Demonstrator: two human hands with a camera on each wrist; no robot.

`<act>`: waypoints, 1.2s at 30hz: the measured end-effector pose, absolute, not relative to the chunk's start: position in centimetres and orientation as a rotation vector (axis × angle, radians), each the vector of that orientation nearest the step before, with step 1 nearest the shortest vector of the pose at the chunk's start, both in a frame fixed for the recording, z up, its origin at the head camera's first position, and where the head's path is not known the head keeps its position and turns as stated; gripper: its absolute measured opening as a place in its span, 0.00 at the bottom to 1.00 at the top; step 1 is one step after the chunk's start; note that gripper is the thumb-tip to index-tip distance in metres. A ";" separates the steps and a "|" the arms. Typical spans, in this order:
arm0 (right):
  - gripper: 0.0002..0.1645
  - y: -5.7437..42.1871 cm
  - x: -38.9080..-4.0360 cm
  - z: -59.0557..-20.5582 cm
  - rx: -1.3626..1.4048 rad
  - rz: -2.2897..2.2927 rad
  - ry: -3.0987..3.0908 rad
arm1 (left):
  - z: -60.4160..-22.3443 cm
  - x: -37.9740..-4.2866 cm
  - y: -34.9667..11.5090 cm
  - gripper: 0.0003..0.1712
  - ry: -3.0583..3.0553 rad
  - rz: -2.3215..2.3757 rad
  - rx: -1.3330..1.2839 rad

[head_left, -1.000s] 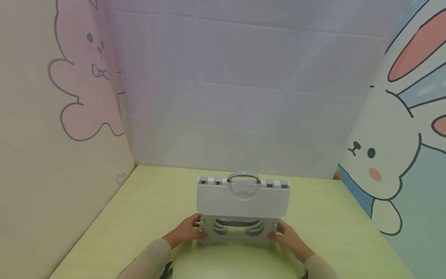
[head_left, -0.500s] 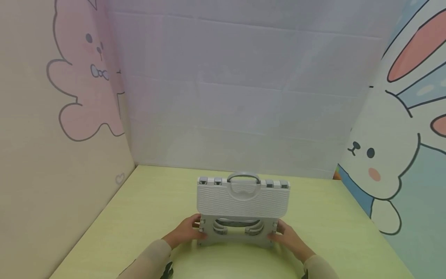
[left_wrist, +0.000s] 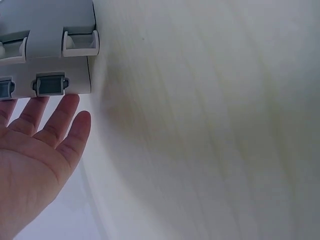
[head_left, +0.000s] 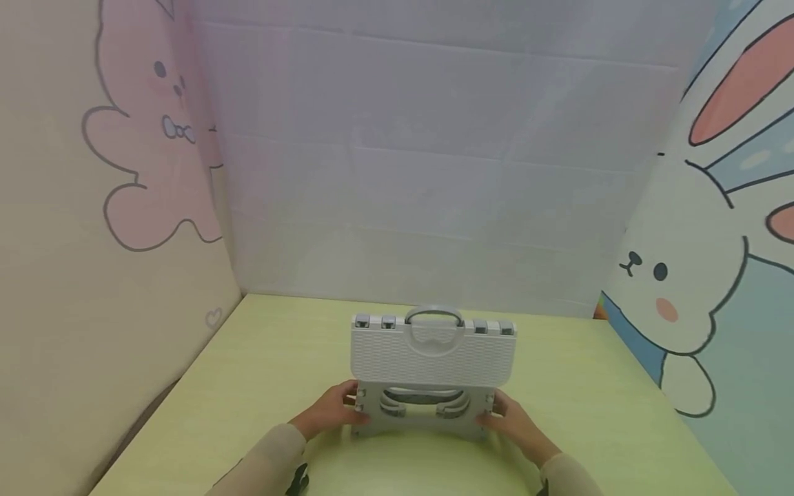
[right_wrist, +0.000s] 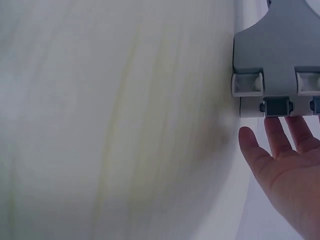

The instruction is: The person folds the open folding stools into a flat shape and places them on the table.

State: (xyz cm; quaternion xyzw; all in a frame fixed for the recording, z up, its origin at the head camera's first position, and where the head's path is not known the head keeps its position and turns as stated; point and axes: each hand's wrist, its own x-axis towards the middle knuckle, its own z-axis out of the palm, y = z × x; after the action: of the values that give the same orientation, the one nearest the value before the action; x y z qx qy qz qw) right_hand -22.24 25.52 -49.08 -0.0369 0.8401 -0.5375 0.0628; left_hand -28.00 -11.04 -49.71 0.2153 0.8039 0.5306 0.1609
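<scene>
A white and grey plastic folding stool (head_left: 432, 355) stands upright on the table, its woven-textured seat panel with a carry handle (head_left: 434, 315) at the top. Below that panel, a grey leg panel (head_left: 424, 426) has a wide cut-out. My left hand (head_left: 331, 413) holds the left edge of the leg panel, thumb in front and fingers at the side. On the opposite edge my right hand (head_left: 511, 420) holds it the same way. In both wrist views the fingertips meet the hinged edge, the left fingers (left_wrist: 65, 117) and right fingers (right_wrist: 277, 137) fairly extended.
The pale yellow table (head_left: 285, 344) spreads around the stool. A plain white sheet (head_left: 422, 172) rises at the back. Side walls carry a pink cartoon animal (head_left: 155, 138) on the left and a white rabbit (head_left: 688, 275) on the right.
</scene>
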 end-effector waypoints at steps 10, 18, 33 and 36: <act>0.45 25.5 -22.2 -49.2 -0.081 -1.589 2.547 | -50.1 -28.0 -11.2 0.38 2.272 1.533 0.617; 0.45 25.6 -22.2 -49.1 -0.108 -1.582 2.545 | -50.1 -28.0 -11.2 0.36 2.269 1.541 0.626; 0.43 25.5 -22.3 -49.0 -0.066 -1.590 2.556 | -49.7 -27.8 -11.1 0.33 2.274 1.543 0.624; 0.44 25.3 -22.2 -48.9 -0.041 -1.587 2.560 | -49.9 -27.8 -11.0 0.31 2.285 1.540 0.620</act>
State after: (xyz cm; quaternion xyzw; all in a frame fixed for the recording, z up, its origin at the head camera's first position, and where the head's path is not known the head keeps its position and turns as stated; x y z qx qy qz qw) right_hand -22.25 25.33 -48.86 -0.0134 0.8480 -0.5258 0.0648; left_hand -27.79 -11.00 -49.91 0.2166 0.7990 0.5384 0.1577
